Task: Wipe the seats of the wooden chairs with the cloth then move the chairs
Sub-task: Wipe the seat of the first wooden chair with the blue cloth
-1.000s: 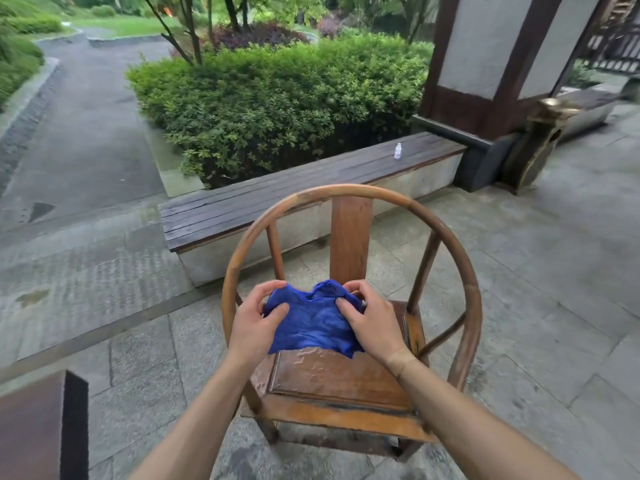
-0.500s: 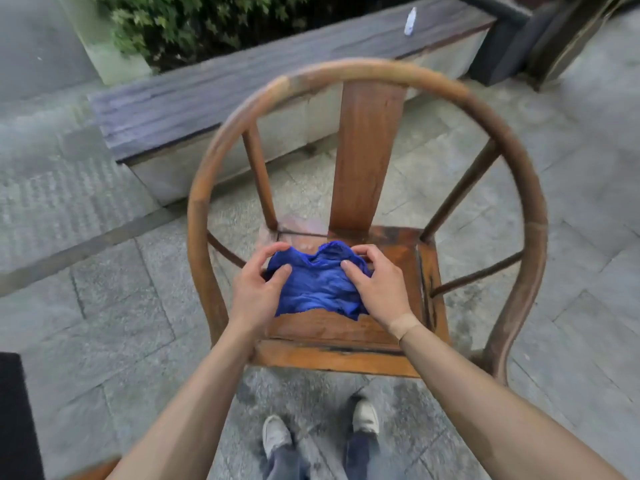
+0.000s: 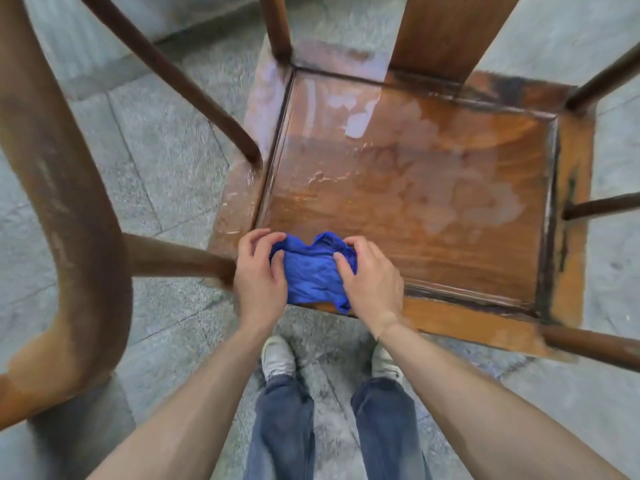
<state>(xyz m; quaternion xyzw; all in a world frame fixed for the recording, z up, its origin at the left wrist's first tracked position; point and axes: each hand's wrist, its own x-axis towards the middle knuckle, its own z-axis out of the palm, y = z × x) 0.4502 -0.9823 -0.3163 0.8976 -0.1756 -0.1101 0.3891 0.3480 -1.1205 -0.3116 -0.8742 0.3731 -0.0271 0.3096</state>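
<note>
I look straight down on a wooden chair seat [image 3: 433, 188], worn and wet with pale patches. A bunched blue cloth [image 3: 313, 271] lies at the seat's front left corner. My left hand [image 3: 258, 275] grips the cloth's left side with curled fingers. My right hand [image 3: 372, 280] grips its right side, thumb and fingers bent over the fabric. The chair's curved armrest rail [image 3: 65, 209] sweeps down the left of the view, and the back splat [image 3: 446, 32] rises at the top.
Grey stone paving [image 3: 166, 133] surrounds the chair. My feet in pale shoes [image 3: 277, 358] stand just in front of the seat's front edge. Thin spindles [image 3: 602, 206] stick out on the right side.
My head has leaned far forward and down over the chair. Both hands have dragged the cloth from the back middle of the seat to its front left corner.
</note>
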